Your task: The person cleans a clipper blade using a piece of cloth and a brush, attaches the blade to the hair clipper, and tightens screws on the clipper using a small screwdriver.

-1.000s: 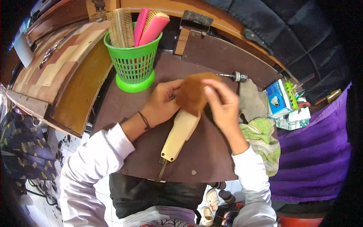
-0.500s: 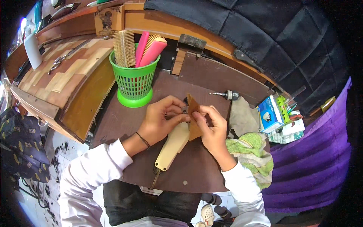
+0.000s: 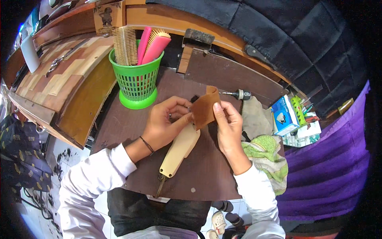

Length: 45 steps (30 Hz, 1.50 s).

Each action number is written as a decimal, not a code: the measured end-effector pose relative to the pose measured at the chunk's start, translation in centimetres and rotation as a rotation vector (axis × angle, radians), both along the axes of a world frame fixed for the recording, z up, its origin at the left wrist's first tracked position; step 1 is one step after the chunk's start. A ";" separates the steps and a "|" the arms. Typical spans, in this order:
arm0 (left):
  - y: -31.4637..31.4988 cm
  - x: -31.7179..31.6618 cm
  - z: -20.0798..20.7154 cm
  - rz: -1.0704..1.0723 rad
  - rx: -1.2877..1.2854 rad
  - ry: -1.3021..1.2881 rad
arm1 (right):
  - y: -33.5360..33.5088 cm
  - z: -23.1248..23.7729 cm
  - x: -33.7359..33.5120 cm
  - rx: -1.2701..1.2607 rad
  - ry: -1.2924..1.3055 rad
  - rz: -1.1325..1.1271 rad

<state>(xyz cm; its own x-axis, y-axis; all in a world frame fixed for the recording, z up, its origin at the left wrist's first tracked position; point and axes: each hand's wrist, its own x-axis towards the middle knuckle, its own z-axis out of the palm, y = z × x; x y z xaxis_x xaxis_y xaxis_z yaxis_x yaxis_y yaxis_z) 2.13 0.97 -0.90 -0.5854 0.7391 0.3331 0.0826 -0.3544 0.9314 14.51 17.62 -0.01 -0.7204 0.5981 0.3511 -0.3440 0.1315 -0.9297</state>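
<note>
Over the tabletop (image 3: 211, 175), the right hand (image 3: 230, 126) has its grip clamped on a curled brown sandpaper sheet (image 3: 205, 109). The sheet and the left hand (image 3: 165, 121) hide the far end of the cream hair clipper (image 3: 180, 151) — whether the left grip is closed on anything, I cannot tell.

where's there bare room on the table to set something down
Largest bare patch: the front of the brown table, between the cream clipper and the right sleeve. A smaller one lies behind the left hand, between the green basket and the back panel. Crowded: mid-table, with the right hand and brown sheet, and the right side, with the towel and grey cloth.
</note>
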 end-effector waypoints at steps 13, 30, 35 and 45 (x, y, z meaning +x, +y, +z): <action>0.1 0.0 -0.4 -0.002 -0.032 0.189 | -1.3 0.3 0.0 0.593 -0.037 -0.200; 0.3 -0.5 -0.7 -0.066 0.022 -0.118 | -1.4 0.4 0.1 0.412 -0.109 0.034; 0.3 -0.4 -0.2 -0.034 -0.066 0.100 | -1.1 -1.0 0.2 0.521 -0.144 -0.113; 0.1 -0.3 -0.2 -0.010 -0.097 -0.030 | -0.1 -1.8 0.5 0.462 -0.254 0.023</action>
<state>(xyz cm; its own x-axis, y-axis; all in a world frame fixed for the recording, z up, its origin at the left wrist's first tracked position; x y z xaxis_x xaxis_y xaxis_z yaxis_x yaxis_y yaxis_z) 1.84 1.10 -1.14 -0.5862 0.7730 0.2424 0.0512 -0.2632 0.9634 14.99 17.52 -1.80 -0.8284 0.4049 0.3871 -0.1229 0.5428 -0.8308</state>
